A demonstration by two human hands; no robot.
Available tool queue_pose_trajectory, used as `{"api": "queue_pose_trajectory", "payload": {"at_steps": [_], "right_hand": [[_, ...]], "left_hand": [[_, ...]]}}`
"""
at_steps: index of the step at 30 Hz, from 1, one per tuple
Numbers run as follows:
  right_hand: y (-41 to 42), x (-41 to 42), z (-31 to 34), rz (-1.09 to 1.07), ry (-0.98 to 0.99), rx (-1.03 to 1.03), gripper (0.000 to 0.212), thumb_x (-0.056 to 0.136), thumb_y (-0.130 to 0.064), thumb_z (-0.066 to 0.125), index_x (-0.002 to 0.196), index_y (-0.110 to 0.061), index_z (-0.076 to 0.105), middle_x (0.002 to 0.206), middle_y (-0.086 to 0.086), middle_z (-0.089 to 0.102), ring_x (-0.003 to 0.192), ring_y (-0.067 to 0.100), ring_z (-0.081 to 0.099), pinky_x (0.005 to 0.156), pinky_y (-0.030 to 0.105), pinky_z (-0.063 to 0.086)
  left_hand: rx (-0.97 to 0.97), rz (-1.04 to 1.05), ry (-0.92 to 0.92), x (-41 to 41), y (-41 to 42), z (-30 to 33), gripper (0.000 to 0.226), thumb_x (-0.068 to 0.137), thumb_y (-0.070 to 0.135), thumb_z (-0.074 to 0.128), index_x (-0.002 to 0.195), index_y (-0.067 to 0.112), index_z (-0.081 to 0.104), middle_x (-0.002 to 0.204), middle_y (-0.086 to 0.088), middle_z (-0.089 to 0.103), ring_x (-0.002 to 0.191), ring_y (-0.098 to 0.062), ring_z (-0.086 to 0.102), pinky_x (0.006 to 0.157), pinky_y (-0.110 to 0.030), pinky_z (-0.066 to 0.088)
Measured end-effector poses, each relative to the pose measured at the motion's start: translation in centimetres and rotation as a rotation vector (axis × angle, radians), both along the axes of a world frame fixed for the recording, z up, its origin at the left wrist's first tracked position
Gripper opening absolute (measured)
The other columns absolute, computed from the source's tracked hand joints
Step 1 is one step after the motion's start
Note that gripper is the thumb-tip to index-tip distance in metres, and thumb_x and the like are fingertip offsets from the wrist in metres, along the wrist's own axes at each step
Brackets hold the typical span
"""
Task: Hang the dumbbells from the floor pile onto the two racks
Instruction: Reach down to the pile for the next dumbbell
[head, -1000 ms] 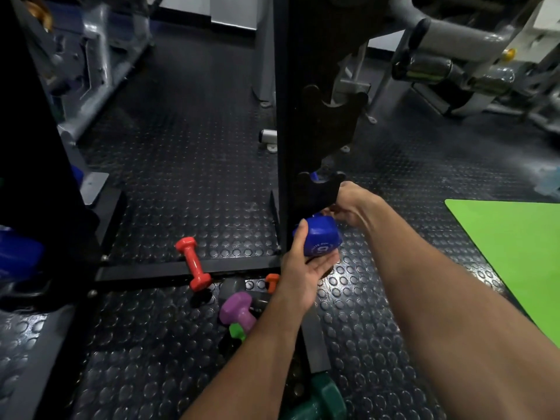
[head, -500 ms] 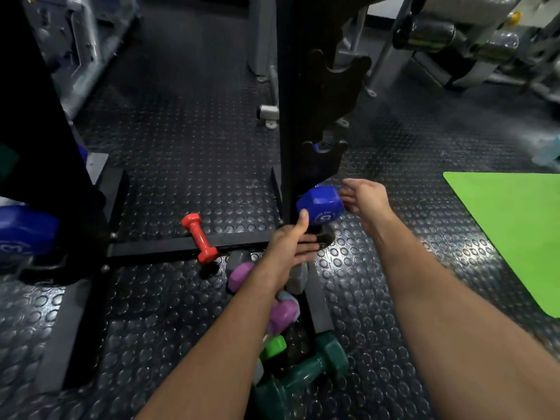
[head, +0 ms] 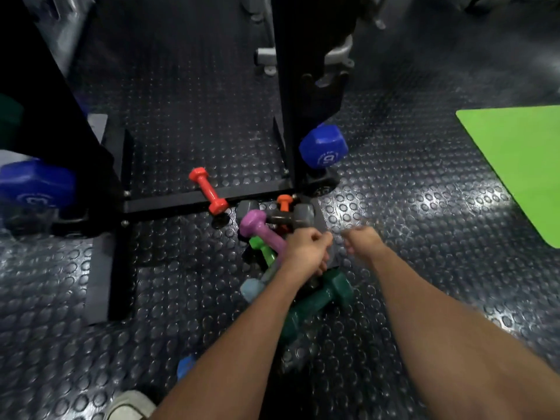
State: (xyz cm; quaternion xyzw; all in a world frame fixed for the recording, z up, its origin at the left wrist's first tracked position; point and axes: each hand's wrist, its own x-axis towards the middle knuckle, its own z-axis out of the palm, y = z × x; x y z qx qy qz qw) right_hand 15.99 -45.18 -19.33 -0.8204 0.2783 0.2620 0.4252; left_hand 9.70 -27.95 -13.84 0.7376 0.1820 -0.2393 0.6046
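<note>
A blue dumbbell [head: 322, 147] hangs low on the middle black rack [head: 288, 86], with no hand on it. Below it the floor pile holds a red dumbbell [head: 208, 190], an orange one [head: 284, 203], a purple one [head: 260, 228], a grey one [head: 289, 218], a bright green one [head: 262, 248], a light blue one [head: 251, 287] and a dark green one [head: 318, 298]. My left hand [head: 306, 250] is down on the pile with its fingers curled; what they touch is hidden. Blurred and loosely curled, my right hand [head: 362, 241] hovers beside it and holds nothing.
A second black rack [head: 60, 116] at the left carries a blue dumbbell [head: 36, 183]. A green mat [head: 515, 159] lies at the right. Another small blue dumbbell [head: 186, 365] and a shoe [head: 130, 404] are near the bottom. Rack base bars [head: 206, 198] cross the studded rubber floor.
Both hands have let go of the blue dumbbell, which now hangs on the rack. They dropped down to the floor pile, and my view tilted downward.
</note>
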Motion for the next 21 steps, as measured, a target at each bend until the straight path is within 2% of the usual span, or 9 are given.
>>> {"api": "queue_pose_trajectory", "payload": {"at_steps": [2, 4, 6, 8, 11, 14, 17, 19, 21], "right_hand": [[0.0, -2.0, -1.4, 0.077, 0.056, -0.026, 0.028, 0.096, -0.027, 0.066, 0.109, -0.002, 0.070, 0.093, 0.015, 0.069, 0.067, 0.019, 0.057, 0.055, 0.031, 0.052], [0.0, -3.6, -2.1, 0.104, 0.071, -0.021, 0.037, 0.089, -0.038, 0.074, 0.102, -0.003, 0.074, 0.098, 0.020, 0.074, 0.077, 0.025, 0.067, 0.074, 0.041, 0.060], [0.1, -5.0, -2.1, 0.097, 0.092, 0.007, 0.051, 0.080, -0.050, 0.080, 0.099, -0.004, 0.074, 0.095, 0.017, 0.076, 0.083, 0.028, 0.072, 0.084, 0.046, 0.062], [0.4, -6.2, -1.3, 0.122, 0.153, 0.004, 0.057, 0.076, -0.059, 0.080, 0.097, -0.007, 0.066, 0.092, 0.010, 0.072, 0.084, 0.026, 0.071, 0.085, 0.044, 0.060], [0.7, -7.0, -1.1, 0.177, 0.275, 0.000, 0.069, 0.071, -0.063, 0.083, 0.110, -0.011, 0.061, 0.104, 0.009, 0.071, 0.094, 0.026, 0.070, 0.087, 0.043, 0.058], [1.0, -7.5, -1.7, 0.237, 0.284, -0.057, 0.082, 0.064, -0.065, 0.087, 0.121, -0.012, 0.060, 0.119, 0.007, 0.067, 0.107, 0.028, 0.065, 0.088, 0.045, 0.058], [1.2, -7.9, -2.5, 0.331, 0.232, -0.150, 0.075, 0.064, -0.064, 0.087, 0.117, -0.013, 0.068, 0.115, 0.007, 0.071, 0.101, 0.024, 0.068, 0.081, 0.038, 0.061], [1.2, -8.1, -2.7, 0.365, 0.157, -0.201, 0.062, 0.071, -0.054, 0.087, 0.112, -0.010, 0.072, 0.107, 0.007, 0.072, 0.097, 0.022, 0.069, 0.084, 0.037, 0.061], [1.2, -8.3, -2.5, 0.385, 0.104, -0.220, 0.049, 0.077, -0.045, 0.085, 0.109, -0.010, 0.074, 0.101, 0.006, 0.072, 0.092, 0.022, 0.070, 0.083, 0.038, 0.061]], "left_hand": [[0.080, 0.008, 0.061, -2.0, -1.6, -0.9, 0.029, 0.090, 0.043, 0.064, 0.076, 0.017, 0.064, 0.074, -0.015, 0.075, 0.066, -0.035, 0.074, 0.065, -0.047, 0.063], [0.132, 0.118, 0.170, -4.3, -2.4, -2.8, 0.043, 0.073, 0.051, 0.061, 0.080, 0.010, 0.069, 0.082, -0.017, 0.077, 0.078, -0.038, 0.076, 0.073, -0.052, 0.064], [0.163, 0.251, 0.328, -7.2, -2.2, -2.5, 0.049, 0.076, 0.053, 0.063, 0.089, 0.006, 0.072, 0.088, -0.014, 0.077, 0.084, -0.034, 0.075, 0.078, -0.042, 0.062], [0.196, 0.385, 0.457, -10.1, -2.1, -2.7, 0.039, 0.089, 0.048, 0.066, 0.094, 0.010, 0.070, 0.093, -0.007, 0.073, 0.084, -0.028, 0.067, 0.076, -0.033, 0.054], [0.238, 0.573, 0.584, -12.4, -1.9, -3.5, 0.065, 0.086, 0.052, 0.074, 0.126, 0.004, 0.057, 0.118, -0.014, 0.068, 0.099, -0.031, 0.066, 0.084, -0.039, 0.055], [0.332, 0.623, 0.627, -12.0, -1.1, -3.9, 0.094, 0.083, 0.052, 0.079, 0.146, -0.002, 0.036, 0.144, -0.024, 0.050, 0.124, -0.041, 0.057, 0.097, -0.048, 0.051], [0.330, 0.559, 0.655, -10.9, -0.7, -3.7, 0.093, 0.084, 0.054, 0.077, 0.146, -0.002, 0.036, 0.148, -0.024, 0.040, 0.125, -0.042, 0.055, 0.093, -0.048, 0.051], [0.319, 0.488, 0.650, -10.4, -0.7, -3.8, 0.086, 0.087, 0.055, 0.074, 0.144, -0.001, 0.042, 0.148, -0.024, 0.038, 0.121, -0.040, 0.058, 0.084, -0.046, 0.050], [0.317, 0.447, 0.649, -10.3, -0.8, -4.3, 0.080, 0.089, 0.054, 0.072, 0.143, 0.000, 0.046, 0.147, -0.023, 0.039, 0.121, -0.039, 0.057, 0.087, -0.044, 0.050]]}}
